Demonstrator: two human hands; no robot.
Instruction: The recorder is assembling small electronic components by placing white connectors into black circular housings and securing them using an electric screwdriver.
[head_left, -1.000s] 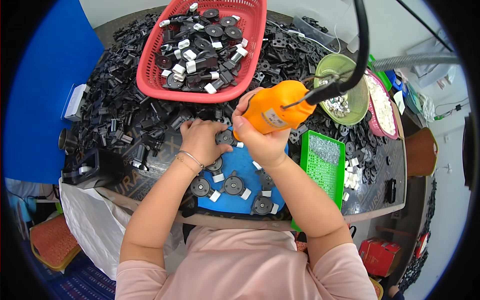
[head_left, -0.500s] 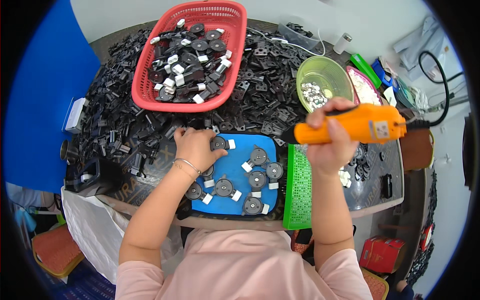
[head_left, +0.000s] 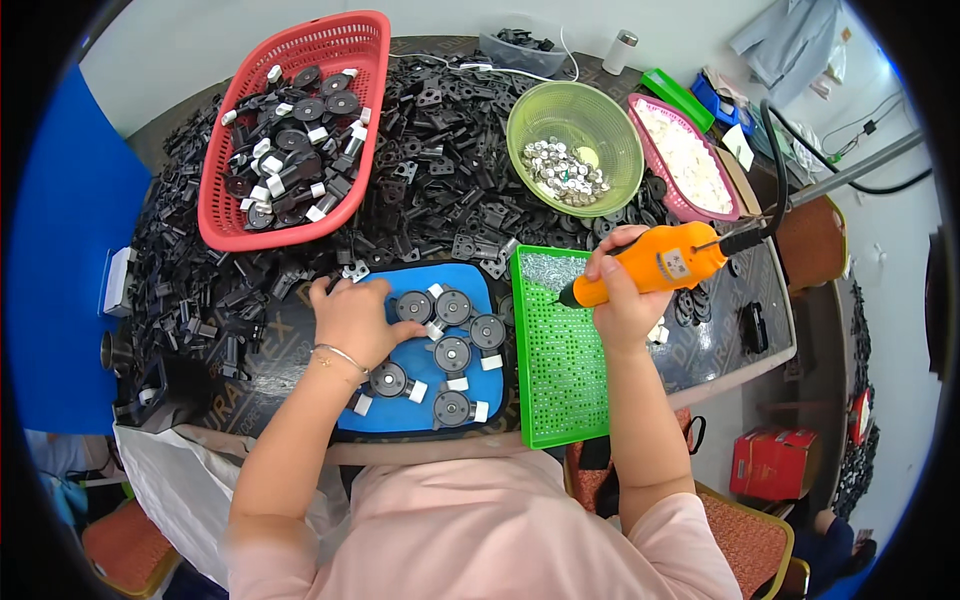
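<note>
My right hand (head_left: 630,300) grips an orange electric screwdriver (head_left: 655,265) with a black nose and cable. Its tip points down-left over the upper part of a green perforated tray (head_left: 565,400), near many small screws (head_left: 550,270). My left hand (head_left: 355,322) lies at the upper left of a blue mat (head_left: 420,415), fingers bent and thumb stretched out beside a grey wheel caster (head_left: 412,307). What lies under its palm is hidden. Several more casters with white end pieces, such as this caster (head_left: 453,355), lie on the mat.
A red basket (head_left: 370,130) of casters stands far left amid heaped black parts (head_left: 440,130). Behind the tray are a green bowl (head_left: 615,115) of metal pieces and a pink basket (head_left: 735,213) of white pieces. A metal bar (head_left: 860,160) and cable (head_left: 785,170) reach in from the right.
My right hand has brought the screwdriver down over the green tray, its nose now tilted downward. The whole view has shifted. My left hand remains at the mat's upper left.
</note>
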